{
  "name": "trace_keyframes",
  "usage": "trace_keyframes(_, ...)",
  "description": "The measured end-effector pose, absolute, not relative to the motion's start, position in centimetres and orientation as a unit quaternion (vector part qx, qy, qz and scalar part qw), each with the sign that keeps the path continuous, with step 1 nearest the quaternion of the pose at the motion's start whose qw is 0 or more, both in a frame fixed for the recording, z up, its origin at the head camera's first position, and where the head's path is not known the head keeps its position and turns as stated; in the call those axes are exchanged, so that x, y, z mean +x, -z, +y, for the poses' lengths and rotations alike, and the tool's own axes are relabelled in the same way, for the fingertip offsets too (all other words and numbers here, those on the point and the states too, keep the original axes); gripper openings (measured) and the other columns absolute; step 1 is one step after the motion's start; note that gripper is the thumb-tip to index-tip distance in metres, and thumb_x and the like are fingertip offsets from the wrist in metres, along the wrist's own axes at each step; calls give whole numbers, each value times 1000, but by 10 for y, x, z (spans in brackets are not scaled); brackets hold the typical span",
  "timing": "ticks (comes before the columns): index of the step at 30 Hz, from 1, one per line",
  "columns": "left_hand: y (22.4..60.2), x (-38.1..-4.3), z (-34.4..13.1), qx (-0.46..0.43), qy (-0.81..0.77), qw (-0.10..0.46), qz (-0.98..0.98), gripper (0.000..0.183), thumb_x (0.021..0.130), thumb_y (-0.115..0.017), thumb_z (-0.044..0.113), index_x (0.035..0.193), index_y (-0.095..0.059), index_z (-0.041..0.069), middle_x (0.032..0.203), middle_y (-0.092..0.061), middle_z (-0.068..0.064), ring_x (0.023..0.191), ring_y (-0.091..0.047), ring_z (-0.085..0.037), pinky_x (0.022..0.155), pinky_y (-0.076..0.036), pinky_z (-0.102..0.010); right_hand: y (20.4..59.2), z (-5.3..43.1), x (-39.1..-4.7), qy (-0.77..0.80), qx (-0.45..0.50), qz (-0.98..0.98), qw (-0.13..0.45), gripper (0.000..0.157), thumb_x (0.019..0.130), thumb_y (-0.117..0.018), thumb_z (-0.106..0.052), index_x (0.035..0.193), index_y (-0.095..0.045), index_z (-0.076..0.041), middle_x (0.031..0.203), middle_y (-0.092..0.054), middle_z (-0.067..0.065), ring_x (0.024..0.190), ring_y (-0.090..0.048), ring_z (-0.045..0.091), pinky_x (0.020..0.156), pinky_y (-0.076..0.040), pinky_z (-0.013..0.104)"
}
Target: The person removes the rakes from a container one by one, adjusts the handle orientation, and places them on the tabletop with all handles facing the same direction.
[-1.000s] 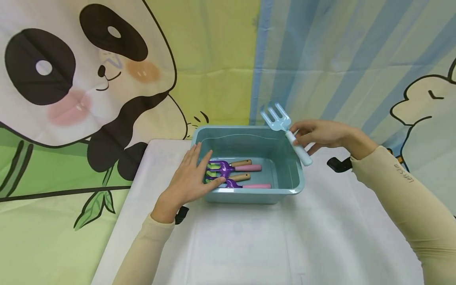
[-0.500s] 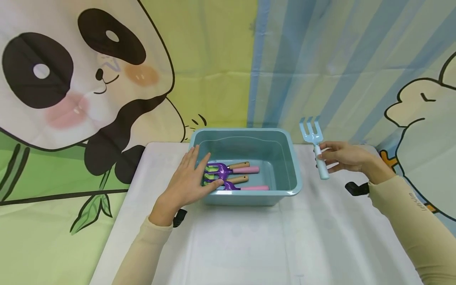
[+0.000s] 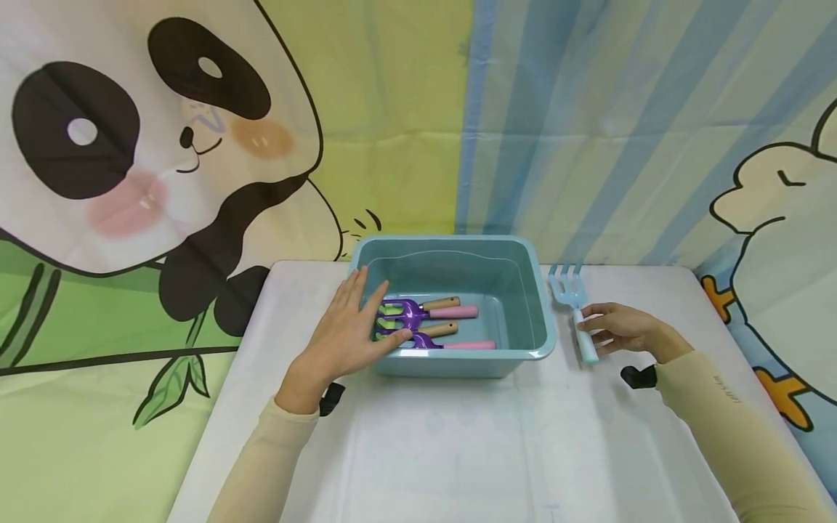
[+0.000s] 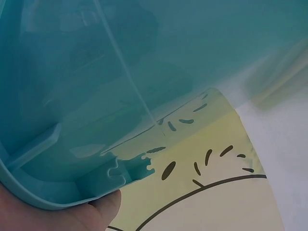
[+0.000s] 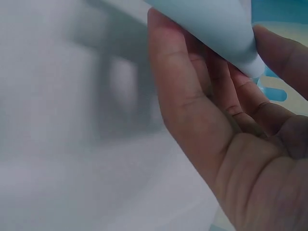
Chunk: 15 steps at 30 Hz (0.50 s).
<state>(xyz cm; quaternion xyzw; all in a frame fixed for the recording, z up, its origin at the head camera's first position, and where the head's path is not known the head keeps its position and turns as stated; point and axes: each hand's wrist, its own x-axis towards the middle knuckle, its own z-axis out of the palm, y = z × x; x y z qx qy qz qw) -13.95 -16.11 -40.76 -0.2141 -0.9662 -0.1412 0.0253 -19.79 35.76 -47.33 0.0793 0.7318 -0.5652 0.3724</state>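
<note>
My right hand [image 3: 617, 328] pinches a light blue hand fork [image 3: 577, 312] by its handle, thumb on one side and fingers on the other. The fork is low over the table, right of the blue-green plastic tub [image 3: 451, 363], tines pointing away; whether it touches the cloth I cannot tell. In the right wrist view the handle [image 5: 211, 33] lies across the fingertips. My left hand [image 3: 343, 330] rests with straight fingers over the tub's left rim. Inside lie purple garden forks [image 3: 410, 314] with pink handles, and tools with tan wooden handles [image 3: 439, 329]; the left hand partly covers their heads.
A white cloth covers the table [image 3: 451, 450]. Close behind it hangs a printed curtain [image 3: 399, 123] with a panda and stripes. The tub stands near the table's back edge.
My right hand has carried the light blue fork from above the tub's right rim rightward, then down toward the table. The left hand and the tub stay in place.
</note>
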Motion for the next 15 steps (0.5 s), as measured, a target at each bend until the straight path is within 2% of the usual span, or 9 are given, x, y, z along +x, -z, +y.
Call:
trace_keyframes(6,407,-137,-162,-214,141,21,-966,102,88,-37,83,158,-31,9,165,-3,-21,152,1,-33,121,-1,-45,485,354,-197,562,82,730,380,38,100,-61,-13,128,-43,5,96,-53,11,84,-56,22,73,-58,38)
trace_keyframes(12,406,-138,-161,-213,141,19,-967,102,88,-36,84,158,-30,10,165,-3,-21,152,2,-32,121,-1,-44,493,353,-198,564,90,729,378,27,101,-59,-12,121,-48,2,92,-54,11,80,-56,22,72,-58,39)
trace_keyframes(15,406,-138,-161,-212,142,18,-967,103,87,-35,84,158,-30,10,165,-2,-21,152,3,-31,121,-1,-45,494,352,-200,561,93,731,378,27,101,-59,-12,121,-49,3,93,-54,11,80,-56,22,73,-58,40)
